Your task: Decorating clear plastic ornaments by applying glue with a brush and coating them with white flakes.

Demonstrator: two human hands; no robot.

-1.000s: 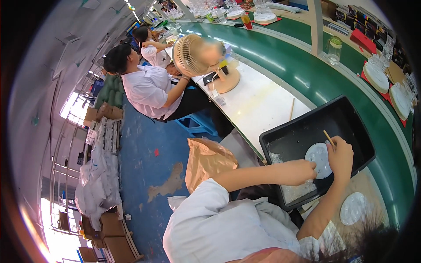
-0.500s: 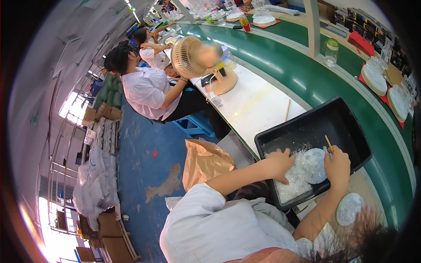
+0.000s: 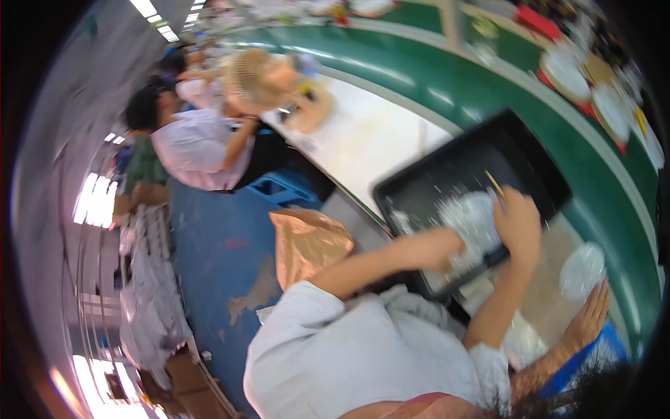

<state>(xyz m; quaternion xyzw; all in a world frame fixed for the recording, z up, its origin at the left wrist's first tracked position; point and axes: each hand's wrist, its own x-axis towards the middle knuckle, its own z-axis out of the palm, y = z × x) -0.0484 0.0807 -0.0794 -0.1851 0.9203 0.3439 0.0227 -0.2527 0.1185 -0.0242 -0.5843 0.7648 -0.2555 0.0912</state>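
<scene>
My right hand (image 3: 518, 225) is closed around a thin wooden stick (image 3: 495, 184) that sticks up past the fingers. It sits over the right side of a black tray (image 3: 492, 150), against a round clear plastic disc (image 3: 479, 209). Whether the hand also grips the disc I cannot tell. My left hand (image 3: 441, 248) is over the near part of the tray, above small clear plastic bits (image 3: 434, 281). Motion smears its fingers.
Another person's hand (image 3: 590, 318) reaches in at lower right, near a second clear disc (image 3: 583, 271). A white table (image 3: 380, 133) runs to a beige fan (image 3: 252, 80) and a seated co-worker (image 3: 192, 143). A brown paper bag (image 3: 307, 244) stands left of the tray.
The whole view has shifted and blurred. My left hand, spread over the plastic bits before, is now smeared by motion. Another person's hand has come in at right. My right hand keeps the stick.
</scene>
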